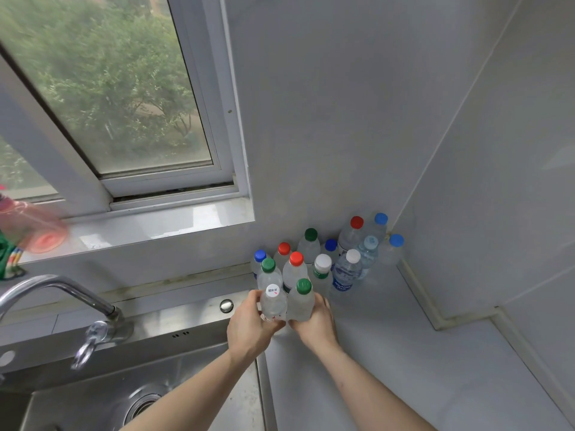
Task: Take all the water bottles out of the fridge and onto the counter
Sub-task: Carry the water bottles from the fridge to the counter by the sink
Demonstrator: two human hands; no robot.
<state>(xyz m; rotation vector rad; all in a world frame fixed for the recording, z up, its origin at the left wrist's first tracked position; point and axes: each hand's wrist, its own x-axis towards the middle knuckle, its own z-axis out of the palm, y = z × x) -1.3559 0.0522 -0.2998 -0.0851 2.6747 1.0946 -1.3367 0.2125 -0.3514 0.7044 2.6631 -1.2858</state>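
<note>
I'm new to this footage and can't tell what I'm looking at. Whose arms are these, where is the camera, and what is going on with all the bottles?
There is no machine here: these are a person's two bare arms, filmed by one wide-angle camera on their head, looking forward and down. The left hand has its grip on a clear bottle with a white cap. The right hand holds a bottle with a green cap beside it. Both are at the front of a cluster of bottles with red, blue, green and white caps, standing upright on the pale counter in the wall corner. To the left are a steel sink and its tap, under a window. Whether the two bottles touch the counter, I cannot tell.
</note>
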